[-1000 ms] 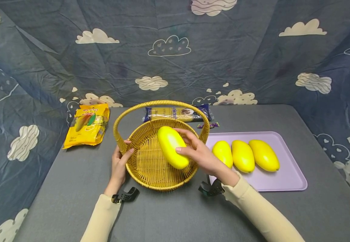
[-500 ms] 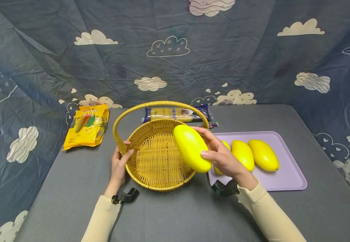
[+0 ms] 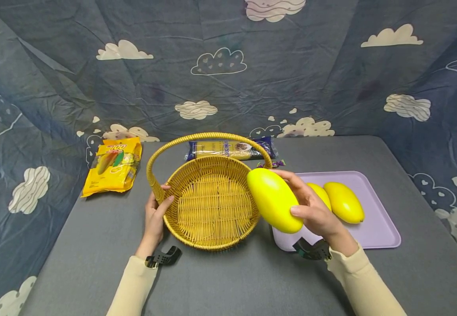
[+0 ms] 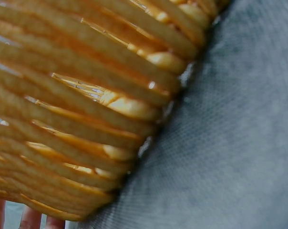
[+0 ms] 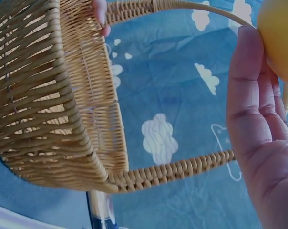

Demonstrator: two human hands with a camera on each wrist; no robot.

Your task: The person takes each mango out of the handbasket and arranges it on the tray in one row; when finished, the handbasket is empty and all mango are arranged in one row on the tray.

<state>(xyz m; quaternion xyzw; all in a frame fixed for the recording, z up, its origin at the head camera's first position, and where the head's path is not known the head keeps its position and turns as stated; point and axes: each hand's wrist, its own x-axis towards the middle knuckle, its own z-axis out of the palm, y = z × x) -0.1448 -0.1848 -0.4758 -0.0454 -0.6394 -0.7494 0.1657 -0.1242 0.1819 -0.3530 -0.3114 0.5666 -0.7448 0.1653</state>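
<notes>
A yellow mango (image 3: 274, 200) is pinched between the thumb and fingers of my right hand (image 3: 318, 213), held between the basket and the tray. My left hand (image 3: 156, 216) grips the rim of the round wicker basket (image 3: 214, 210) at its left side, by the foot of the handle. The basket has nothing in it. In the left wrist view, the basket's woven wall (image 4: 77, 95) fills much of the picture, with fingertips (image 4: 30, 218) at the lower left. The right wrist view shows the mango (image 5: 284, 43) at the upper right, against my fingers (image 5: 246, 81).
A lilac tray (image 3: 378, 235) at the right bears more mangoes (image 3: 344, 202), partly hidden behind my right hand. A yellow candy bag (image 3: 113, 166) lies at the far left. Behind the basket are a long noodle-like packet (image 3: 228, 149) and a small purple wrapped candy (image 3: 276, 163).
My right hand has carried the mango from over the basket rightward to the tray's left edge, covering the leftmost mango on the tray. The left hand keeps its place on the basket.
</notes>
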